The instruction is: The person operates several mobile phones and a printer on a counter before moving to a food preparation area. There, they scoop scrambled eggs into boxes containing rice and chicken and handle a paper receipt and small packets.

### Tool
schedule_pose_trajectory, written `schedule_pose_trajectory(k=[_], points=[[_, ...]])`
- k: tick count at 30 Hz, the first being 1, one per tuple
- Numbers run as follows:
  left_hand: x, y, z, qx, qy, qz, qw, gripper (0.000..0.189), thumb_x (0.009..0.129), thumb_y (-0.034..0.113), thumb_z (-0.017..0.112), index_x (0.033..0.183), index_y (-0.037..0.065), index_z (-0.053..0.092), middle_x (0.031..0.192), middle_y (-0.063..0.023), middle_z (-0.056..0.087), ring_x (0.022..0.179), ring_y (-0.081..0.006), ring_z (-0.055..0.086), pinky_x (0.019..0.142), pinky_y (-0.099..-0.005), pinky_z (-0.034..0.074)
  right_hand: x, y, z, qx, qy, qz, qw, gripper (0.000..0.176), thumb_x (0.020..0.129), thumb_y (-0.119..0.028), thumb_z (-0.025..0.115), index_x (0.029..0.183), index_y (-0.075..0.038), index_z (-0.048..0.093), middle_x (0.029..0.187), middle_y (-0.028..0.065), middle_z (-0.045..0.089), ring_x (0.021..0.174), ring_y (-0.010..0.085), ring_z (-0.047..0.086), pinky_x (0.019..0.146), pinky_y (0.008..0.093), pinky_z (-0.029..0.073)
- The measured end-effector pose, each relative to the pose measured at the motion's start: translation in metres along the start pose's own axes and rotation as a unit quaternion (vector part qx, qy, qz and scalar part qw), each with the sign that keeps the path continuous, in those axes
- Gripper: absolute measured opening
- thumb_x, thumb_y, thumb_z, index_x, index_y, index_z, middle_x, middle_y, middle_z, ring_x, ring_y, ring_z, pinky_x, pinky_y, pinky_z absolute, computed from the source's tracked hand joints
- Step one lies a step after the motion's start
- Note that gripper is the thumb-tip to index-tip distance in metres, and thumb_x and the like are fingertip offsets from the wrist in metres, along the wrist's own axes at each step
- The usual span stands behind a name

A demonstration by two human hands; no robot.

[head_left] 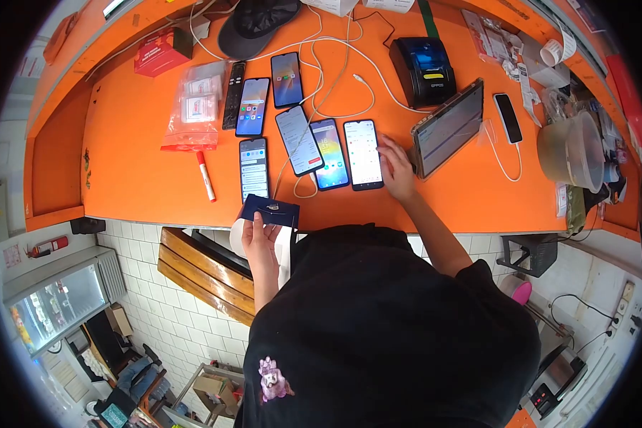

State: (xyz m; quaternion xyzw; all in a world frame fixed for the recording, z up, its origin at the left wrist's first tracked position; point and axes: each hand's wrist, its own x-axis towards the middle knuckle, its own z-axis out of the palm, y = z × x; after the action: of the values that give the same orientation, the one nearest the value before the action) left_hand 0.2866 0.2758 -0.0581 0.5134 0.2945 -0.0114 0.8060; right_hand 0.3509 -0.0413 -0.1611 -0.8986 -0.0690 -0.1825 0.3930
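Note:
My left hand [261, 239] is closed on a dark blue card-like piece [271, 211] with small light print, held at the table's front edge. My right hand [396, 167] rests with fingers apart along the right edge of a smartphone with a white screen [364, 155]. Left of it lie a phone with a blue and yellow screen [329, 154] and a phone showing a white page with a red button [299, 140]. Several more lit phones lie near, among them one with a list on screen [254, 168], partly behind the blue piece.
On the orange table [378, 210] stand a tablet [447, 130] and a black receipt printer [422, 71]. White cables run between the phones. A remote [233, 95], red marker [206, 176], plastic bag [195, 107], charging phone [508, 118] and clear tub [571, 150] lie around.

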Motion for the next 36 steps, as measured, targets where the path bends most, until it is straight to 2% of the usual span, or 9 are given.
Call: schedule_pose_trajectory(k=[3,10,15,19,24,27,30,36], points=[[0.001,-0.001,-0.001,-0.002,0.004,0.004,1.0,0.018,0.097,0.02,0.053,0.107,0.006,0.055,0.093,-0.0023,0.064,0.077,-0.0103,0.065,0.076,-0.028,0.055,0.001,0.0,-0.001,-0.016,-0.012,-0.029,0.999,0.015,0.085,-0.002,0.056,0.098,-0.001,0.063,0.131,0.0139,0.053,0.123,0.0326,0.048,0.1,0.0395,0.041],[-0.001,0.0,0.002,0.0,0.005,-0.004,1.0,0.017,0.096,0.019,0.054,0.107,0.006,0.056,0.093,-0.0025,0.064,0.076,-0.0096,0.065,0.076,-0.0266,0.055,0.006,-0.012,-0.006,-0.058,-0.05,-0.041,0.996,0.017,0.086,-0.003,0.055,0.1,-0.002,0.063,0.132,0.013,0.052,0.127,0.0326,0.043,0.102,0.0405,0.038],[-0.002,0.002,0.005,0.013,0.004,0.009,1.0,0.016,0.095,0.016,0.056,0.107,0.007,0.057,0.088,-0.0009,0.063,0.076,-0.0072,0.062,0.076,-0.0245,0.053,0.005,-0.01,-0.005,-0.05,-0.063,-0.006,0.997,0.019,0.087,-0.007,0.054,0.105,-0.003,0.06,0.136,0.0129,0.047,0.126,0.0333,0.042,0.104,0.0412,0.035],[-0.002,0.001,0.003,0.028,-0.009,0.01,1.0,0.014,0.095,0.015,0.056,0.106,0.006,0.058,0.086,0.0001,0.062,0.075,-0.0061,0.06,0.076,-0.0238,0.053,0.006,-0.01,-0.004,-0.04,-0.06,-0.009,0.997,0.016,0.085,-0.008,0.054,0.099,-0.002,0.061,0.134,0.0138,0.048,0.127,0.0339,0.041,0.103,0.0424,0.036],[-0.002,0.0,0.0,0.045,-0.019,0.007,0.999,0.017,0.095,0.014,0.055,0.109,0.005,0.058,0.087,0.0003,0.062,0.076,-0.0059,0.06,0.077,-0.0244,0.053,0.004,-0.009,-0.007,-0.013,-0.056,-0.064,0.996,0.013,0.079,-0.006,0.057,0.09,-0.002,0.064,0.127,0.0135,0.054,0.122,0.0339,0.046,0.1,0.0426,0.039],[-0.003,0.002,0.004,0.048,-0.01,0.009,0.999,0.018,0.095,0.014,0.055,0.111,0.005,0.058,0.09,-0.0003,0.063,0.077,-0.0061,0.06,0.076,-0.0251,0.054,0.006,-0.011,-0.008,-0.051,-0.062,-0.09,0.993,0.015,0.077,-0.006,0.058,0.091,-0.003,0.063,0.128,0.013,0.054,0.122,0.0344,0.046,0.1,0.0424,0.039],[-0.003,0.002,0.004,0.05,-0.01,0.014,0.999,0.019,0.095,0.014,0.054,0.111,0.005,0.057,0.093,-0.0011,0.063,0.079,-0.0066,0.061,0.077,-0.0256,0.054,0.008,-0.016,-0.01,-0.069,-0.038,-0.086,0.993,0.015,0.077,-0.006,0.058,0.092,-0.004,0.063,0.127,0.0125,0.054,0.121,0.0351,0.046,0.1,0.0423,0.04],[-0.003,0.003,0.006,0.046,-0.003,0.012,0.999,0.019,0.095,0.015,0.054,0.111,0.005,0.057,0.093,-0.0009,0.063,0.079,-0.0072,0.061,0.077,-0.0258,0.053,0.006,-0.013,-0.008,-0.058,-0.055,-0.07,0.994,0.015,0.078,-0.006,0.058,0.092,-0.005,0.063,0.126,0.0118,0.054,0.121,0.0345,0.046,0.1,0.0428,0.039]])
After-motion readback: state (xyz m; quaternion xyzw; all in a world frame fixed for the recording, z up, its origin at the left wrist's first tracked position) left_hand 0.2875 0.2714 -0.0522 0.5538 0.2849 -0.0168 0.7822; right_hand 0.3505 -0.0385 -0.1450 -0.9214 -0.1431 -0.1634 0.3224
